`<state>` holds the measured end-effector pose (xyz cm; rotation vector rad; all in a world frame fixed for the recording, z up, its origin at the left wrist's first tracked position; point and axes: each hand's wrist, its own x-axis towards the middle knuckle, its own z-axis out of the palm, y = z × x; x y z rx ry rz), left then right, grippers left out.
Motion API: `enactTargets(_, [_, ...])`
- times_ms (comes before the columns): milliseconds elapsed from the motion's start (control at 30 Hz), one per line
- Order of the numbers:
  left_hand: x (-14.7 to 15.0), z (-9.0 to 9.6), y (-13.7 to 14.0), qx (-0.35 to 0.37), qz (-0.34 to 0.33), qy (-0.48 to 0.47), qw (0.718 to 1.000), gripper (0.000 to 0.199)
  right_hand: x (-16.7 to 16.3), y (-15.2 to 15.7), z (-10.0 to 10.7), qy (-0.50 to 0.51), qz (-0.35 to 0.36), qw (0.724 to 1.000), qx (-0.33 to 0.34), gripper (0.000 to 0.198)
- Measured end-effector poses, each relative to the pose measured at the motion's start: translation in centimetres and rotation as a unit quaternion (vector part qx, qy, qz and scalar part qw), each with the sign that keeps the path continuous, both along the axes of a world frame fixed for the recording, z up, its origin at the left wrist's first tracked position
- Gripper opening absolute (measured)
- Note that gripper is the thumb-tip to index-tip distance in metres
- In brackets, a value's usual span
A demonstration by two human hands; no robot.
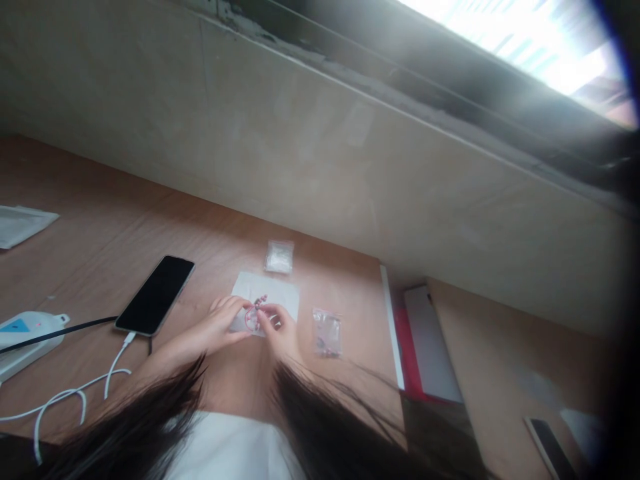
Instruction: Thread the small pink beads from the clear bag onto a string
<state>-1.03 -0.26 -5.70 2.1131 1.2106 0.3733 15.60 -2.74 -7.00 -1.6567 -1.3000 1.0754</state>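
Over a white paper sheet point(285, 288) on the wooden desk, a small pinkish-red beaded string point(258, 303) curves between my two hands. My right hand point(281, 332) pinches it with thumb and forefinger. From the other side, my left hand point(226, 325) curls around the string's loop, its forefinger at the beads and its thumb lower down. The exact contact of the fingertips is too small to make out. Right of the sheet lies a clear zip bag point(327, 332) with a few small dark reddish pieces in it. Behind the sheet is another small bag point(279, 257) with whitish contents.
A black-screened phone point(156, 295) with a white cable point(116, 363) lies left of my arms, near a white power strip point(35, 337). A white packet point(25, 223) is at the far left. The wall point(300, 153) borders the desk behind; a red-and-grey folder point(433, 343) stands beyond its right edge.
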Motion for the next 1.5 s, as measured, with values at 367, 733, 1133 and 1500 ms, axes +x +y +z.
enactTargets(367, [-0.4,0.3,-0.5,0.021,0.0,-0.022,1.0,0.034,1.1,1.2,-3.6,-0.185,-0.035,0.982,0.002,0.01])
enactTargets(733, [-0.8,0.8,-0.4,0.011,0.01,-0.013,1.0,0.033,1.8,0.4,-3.5,-0.153,-0.003,0.988,0.017,0.007])
enactTargets(1133, [-0.5,0.5,-0.5,0.001,0.014,-0.037,0.999,0.035,1.9,1.2,-2.9,-0.15,0.007,0.989,-0.008,0.004])
enactTargets(1500, [-0.1,0.4,-0.2,-0.029,0.043,-0.049,0.997,0.034,-0.1,2.6,-0.1,-0.077,0.001,0.996,0.045,0.017])
